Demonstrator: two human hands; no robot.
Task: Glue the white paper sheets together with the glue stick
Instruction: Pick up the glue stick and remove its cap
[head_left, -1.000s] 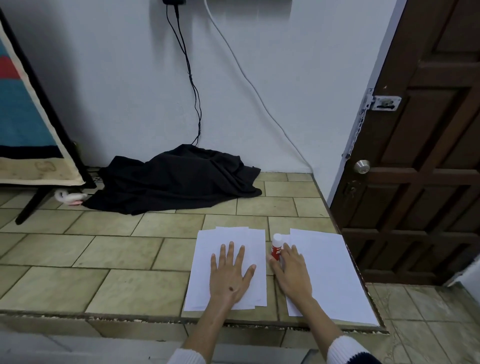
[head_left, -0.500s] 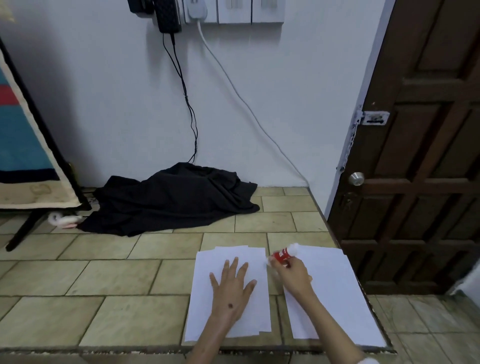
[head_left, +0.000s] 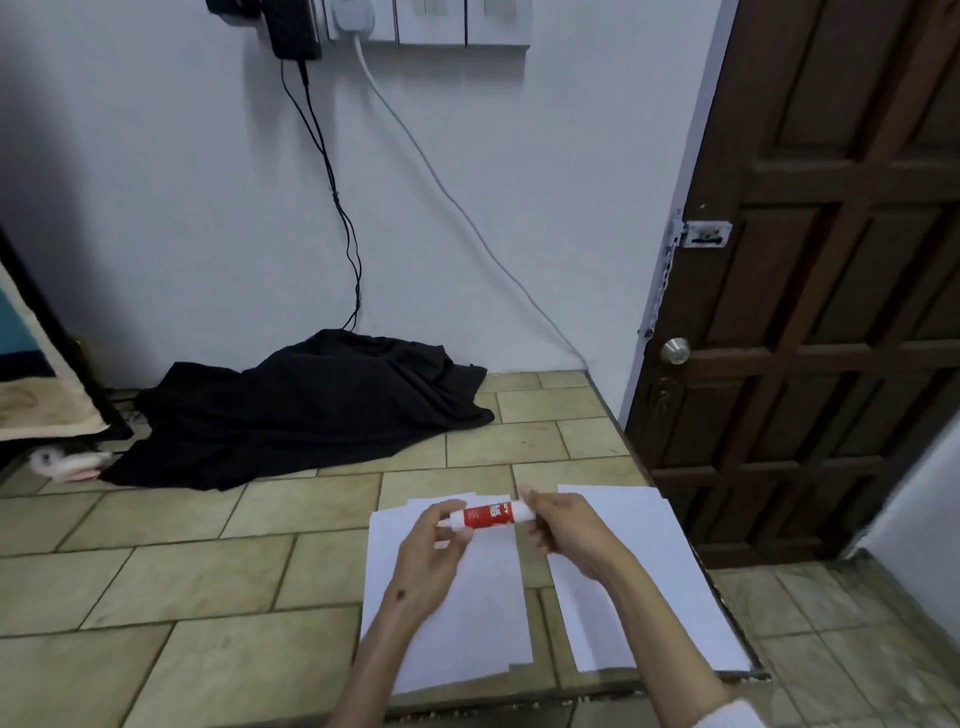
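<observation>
A red and white glue stick (head_left: 489, 514) lies level in the air between my two hands, above the paper. My left hand (head_left: 434, 558) pinches its left white end. My right hand (head_left: 569, 530) grips its right end. Below them a stack of white paper sheets (head_left: 457, 623) lies on the tiled floor, its edges slightly fanned. A second white sheet (head_left: 670, 582) lies to the right, partly under my right forearm.
A black cloth (head_left: 306, 410) is heaped by the wall at the back. Cables (head_left: 343, 218) hang from wall sockets above it. A brown wooden door (head_left: 831, 312) stands at the right. The tiled step ends in an edge (head_left: 467, 701) close to me.
My right hand lifted the glue stick from the floor between the sheets. My left hand left the paper stack and took hold of the stick's left end. The camera tilted up.
</observation>
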